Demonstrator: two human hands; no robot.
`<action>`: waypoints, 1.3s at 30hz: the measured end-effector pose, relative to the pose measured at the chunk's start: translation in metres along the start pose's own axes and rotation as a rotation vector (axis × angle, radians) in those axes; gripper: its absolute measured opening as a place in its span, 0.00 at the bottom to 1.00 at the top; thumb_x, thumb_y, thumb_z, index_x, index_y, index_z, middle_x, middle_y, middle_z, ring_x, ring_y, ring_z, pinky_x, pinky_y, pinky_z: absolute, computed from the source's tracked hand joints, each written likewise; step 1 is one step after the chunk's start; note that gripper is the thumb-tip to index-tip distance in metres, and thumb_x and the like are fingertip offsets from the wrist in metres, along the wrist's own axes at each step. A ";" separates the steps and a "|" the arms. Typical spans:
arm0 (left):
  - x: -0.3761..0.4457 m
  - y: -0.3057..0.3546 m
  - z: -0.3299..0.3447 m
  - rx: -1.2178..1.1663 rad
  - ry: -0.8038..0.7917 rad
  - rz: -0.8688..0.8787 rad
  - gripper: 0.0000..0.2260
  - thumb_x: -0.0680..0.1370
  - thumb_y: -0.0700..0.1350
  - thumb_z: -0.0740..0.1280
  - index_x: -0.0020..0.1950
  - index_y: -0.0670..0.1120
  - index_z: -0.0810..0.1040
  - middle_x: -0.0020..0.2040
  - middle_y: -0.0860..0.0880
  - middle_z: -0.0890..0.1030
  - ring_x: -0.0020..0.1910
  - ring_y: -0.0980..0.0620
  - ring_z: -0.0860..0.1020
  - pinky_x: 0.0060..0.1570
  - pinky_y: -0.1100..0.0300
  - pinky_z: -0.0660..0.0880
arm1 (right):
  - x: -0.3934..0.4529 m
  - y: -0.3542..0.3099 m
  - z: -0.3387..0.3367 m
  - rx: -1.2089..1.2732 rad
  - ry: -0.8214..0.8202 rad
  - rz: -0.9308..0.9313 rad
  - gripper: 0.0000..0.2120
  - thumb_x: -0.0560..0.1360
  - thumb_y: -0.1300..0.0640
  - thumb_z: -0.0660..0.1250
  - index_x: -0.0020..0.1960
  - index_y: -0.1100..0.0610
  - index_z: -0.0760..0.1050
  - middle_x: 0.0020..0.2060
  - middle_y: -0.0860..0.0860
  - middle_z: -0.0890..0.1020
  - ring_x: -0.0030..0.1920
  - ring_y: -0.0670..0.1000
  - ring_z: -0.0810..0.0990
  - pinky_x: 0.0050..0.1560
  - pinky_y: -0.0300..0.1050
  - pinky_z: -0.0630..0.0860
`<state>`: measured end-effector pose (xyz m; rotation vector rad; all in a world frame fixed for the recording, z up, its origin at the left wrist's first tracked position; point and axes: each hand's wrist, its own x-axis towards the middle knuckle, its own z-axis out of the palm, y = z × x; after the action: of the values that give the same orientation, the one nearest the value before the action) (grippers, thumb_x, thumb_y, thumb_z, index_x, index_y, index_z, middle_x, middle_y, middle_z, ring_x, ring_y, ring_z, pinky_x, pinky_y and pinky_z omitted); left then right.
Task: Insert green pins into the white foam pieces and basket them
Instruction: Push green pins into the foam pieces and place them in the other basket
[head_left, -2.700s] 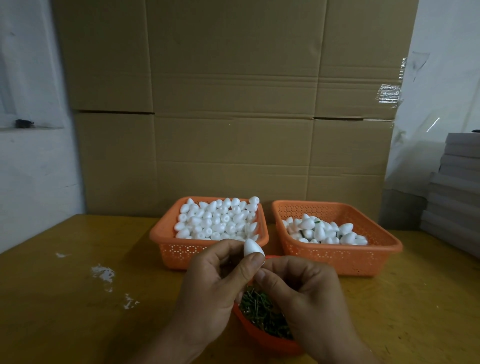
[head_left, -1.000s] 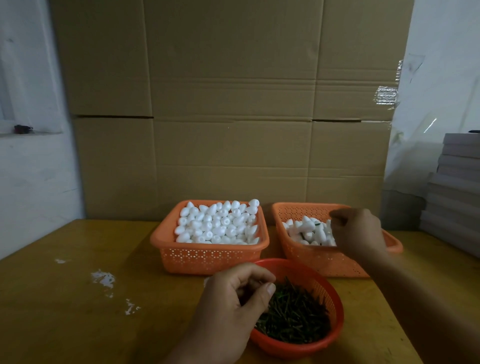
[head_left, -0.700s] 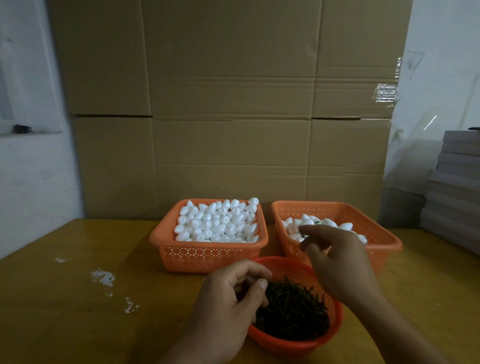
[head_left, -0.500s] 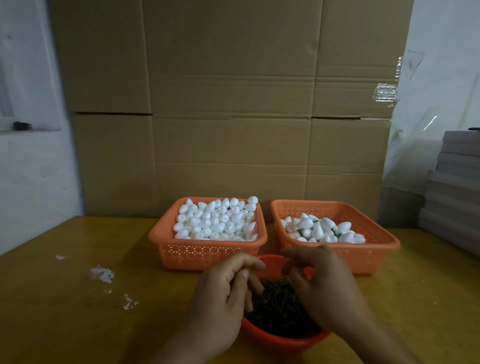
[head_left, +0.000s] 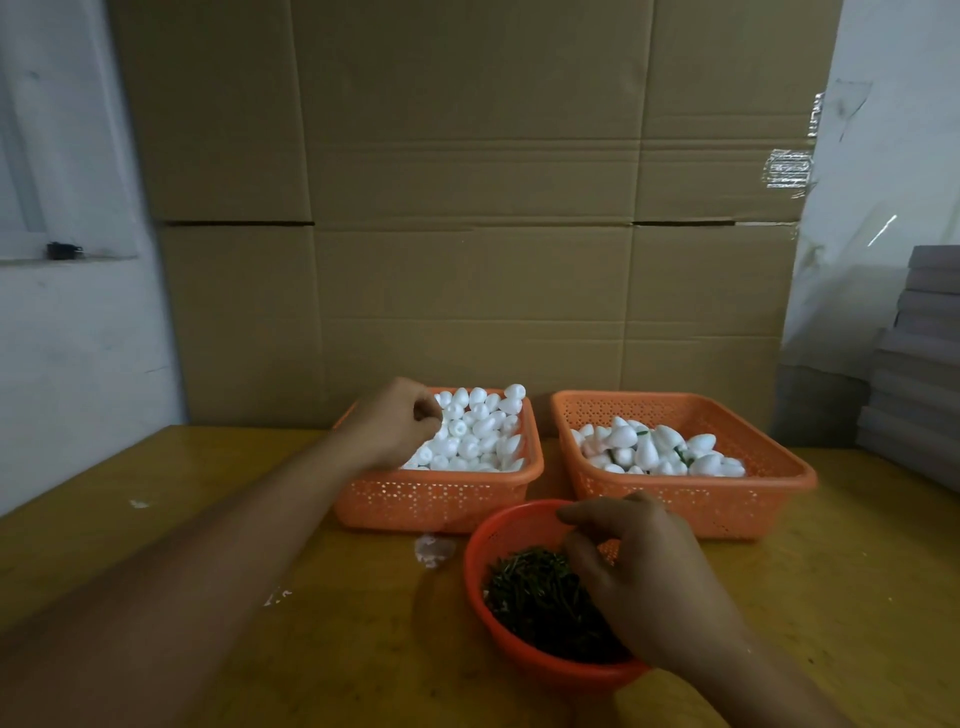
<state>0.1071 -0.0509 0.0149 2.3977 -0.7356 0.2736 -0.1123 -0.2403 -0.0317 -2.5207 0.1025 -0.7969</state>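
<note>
Right now the left hand (head_left: 397, 423) reaches out to the left orange basket (head_left: 441, 499) at about eleven o'clock on the counter (head_left: 156, 519), its fingers curled down among the plain white foam pieces (head_left: 475, 434) heaped there; whether that grip has closed on a piece cannot be told, since the fingertips are buried in the pile. The right hand (head_left: 644, 577) hovers over the round red bowl (head_left: 485, 540) at six o'clock, fingers bent and dipping into the dark green pins (head_left: 530, 587) that fill it; the grip is partly closed, but whether it pinches a pin is hidden by the hand itself. At one o'clock stands the right orange basket (head_left: 727, 499), side by side with the left one, holding a shallower layer of pinned foam pieces (head_left: 654, 449), with bits of green showing between them. A small white scrap (head_left: 434, 550) lies on the counter between the left basket and the bowl. Behind the baskets, at twelve o'clock, rises a wall of cardboard boxes (head_left: 467, 208).
</note>
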 end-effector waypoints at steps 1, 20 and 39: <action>0.009 -0.004 0.001 0.040 -0.040 0.003 0.06 0.76 0.41 0.69 0.40 0.49 0.83 0.41 0.50 0.84 0.44 0.45 0.82 0.49 0.47 0.80 | 0.000 0.000 -0.001 0.000 0.002 0.000 0.13 0.76 0.53 0.70 0.60 0.43 0.82 0.46 0.43 0.80 0.49 0.43 0.79 0.55 0.44 0.76; 0.043 -0.017 0.019 0.298 -0.573 -0.095 0.12 0.77 0.61 0.68 0.54 0.57 0.85 0.52 0.59 0.84 0.55 0.60 0.78 0.56 0.61 0.73 | -0.001 0.000 -0.001 -0.029 -0.005 -0.056 0.13 0.76 0.51 0.69 0.61 0.44 0.82 0.40 0.37 0.73 0.50 0.43 0.77 0.55 0.47 0.76; 0.021 0.011 0.011 -0.331 -0.141 0.065 0.12 0.74 0.43 0.77 0.54 0.52 0.81 0.49 0.51 0.83 0.51 0.52 0.82 0.55 0.55 0.79 | -0.002 0.000 -0.002 -0.031 -0.024 -0.070 0.13 0.77 0.52 0.69 0.60 0.44 0.82 0.38 0.32 0.70 0.50 0.42 0.76 0.54 0.45 0.77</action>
<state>0.1188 -0.0741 0.0194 2.0959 -0.8522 0.0054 -0.1147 -0.2406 -0.0311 -2.5743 0.0182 -0.7984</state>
